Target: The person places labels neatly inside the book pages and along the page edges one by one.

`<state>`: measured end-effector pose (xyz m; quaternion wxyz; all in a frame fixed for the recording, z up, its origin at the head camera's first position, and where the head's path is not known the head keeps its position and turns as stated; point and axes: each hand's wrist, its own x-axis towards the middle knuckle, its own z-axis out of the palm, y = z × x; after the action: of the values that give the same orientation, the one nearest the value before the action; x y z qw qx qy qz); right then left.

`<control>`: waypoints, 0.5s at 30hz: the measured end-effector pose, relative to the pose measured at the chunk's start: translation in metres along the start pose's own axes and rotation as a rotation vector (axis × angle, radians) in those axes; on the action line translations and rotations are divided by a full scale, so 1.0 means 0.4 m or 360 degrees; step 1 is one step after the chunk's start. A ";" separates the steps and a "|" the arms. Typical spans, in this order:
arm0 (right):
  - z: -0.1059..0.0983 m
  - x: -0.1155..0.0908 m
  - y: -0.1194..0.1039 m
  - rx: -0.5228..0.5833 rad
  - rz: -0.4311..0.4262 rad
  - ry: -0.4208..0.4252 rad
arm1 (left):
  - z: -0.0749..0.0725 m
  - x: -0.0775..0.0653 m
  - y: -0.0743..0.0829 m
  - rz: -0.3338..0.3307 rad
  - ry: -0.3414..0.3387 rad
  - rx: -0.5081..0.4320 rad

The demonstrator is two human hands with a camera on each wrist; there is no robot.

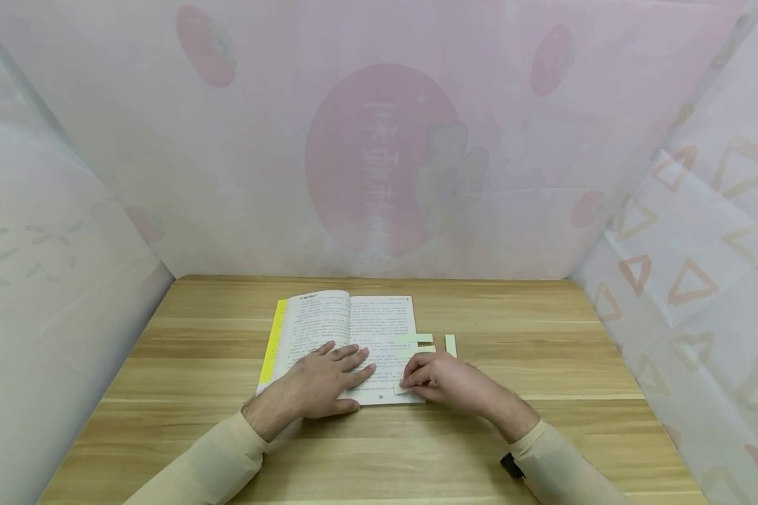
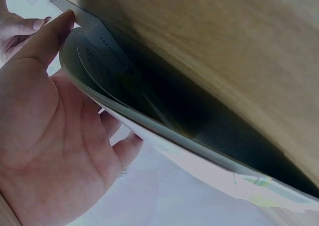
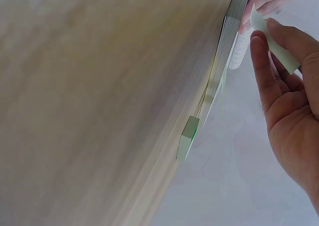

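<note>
An open book [image 1: 379, 319] with printed pages lies on the wooden table. Spread across its lower pages, my left hand [image 1: 321, 382] rests with fingers extended; the left wrist view shows its palm beside the curved page edges [image 2: 164, 134]. At the lower right corner of the right page, my right hand [image 1: 451, 384] pinches a pale green sticky note strip [image 3: 279, 46] between thumb and fingertips. Further up, a green sticky tab [image 1: 423, 338] sticks out past the page's right edge, with a paler tab [image 1: 427, 348] just below it.
A small pad of green sticky notes [image 1: 450, 344] lies on the table [image 1: 518, 330] right of the book. A yellow strip [image 1: 273, 341] shows along the book's left side. Printed fabric walls [image 1: 253, 161] enclose the table at the back and sides.
</note>
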<state>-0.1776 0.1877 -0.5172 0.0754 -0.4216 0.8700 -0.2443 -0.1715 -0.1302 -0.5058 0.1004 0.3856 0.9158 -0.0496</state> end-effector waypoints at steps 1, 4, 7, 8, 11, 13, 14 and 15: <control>0.001 0.000 -0.001 0.0002 0.0006 -0.0007 | 0.000 0.000 0.000 -0.0001 0.0000 0.0006; 0.003 -0.001 -0.005 0.0006 0.0022 -0.0020 | 0.001 0.000 0.001 -0.0001 0.0005 0.0019; 0.006 -0.002 -0.007 -0.0004 0.0022 -0.0021 | 0.004 0.000 0.000 0.0000 0.0011 0.0020; 0.006 -0.002 -0.006 -0.0009 0.0020 -0.0020 | 0.004 0.000 0.001 -0.0001 0.0013 0.0022; 0.007 -0.002 -0.007 -0.0028 0.0018 -0.0025 | 0.004 0.000 0.000 0.0000 0.0015 0.0025; 0.008 -0.002 -0.007 -0.0041 0.0020 -0.0032 | 0.004 0.000 0.000 0.0001 0.0015 0.0024; 0.009 -0.002 -0.008 -0.0049 0.0021 -0.0035 | 0.003 0.000 0.000 0.0002 0.0018 0.0022; 0.009 -0.002 -0.008 -0.0058 0.0020 -0.0039 | 0.003 0.000 0.000 0.0002 0.0015 0.0018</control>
<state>-0.1736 0.1854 -0.5189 0.0798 -0.4205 0.8759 -0.2227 -0.1715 -0.1305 -0.5068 0.0938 0.3870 0.9158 -0.0530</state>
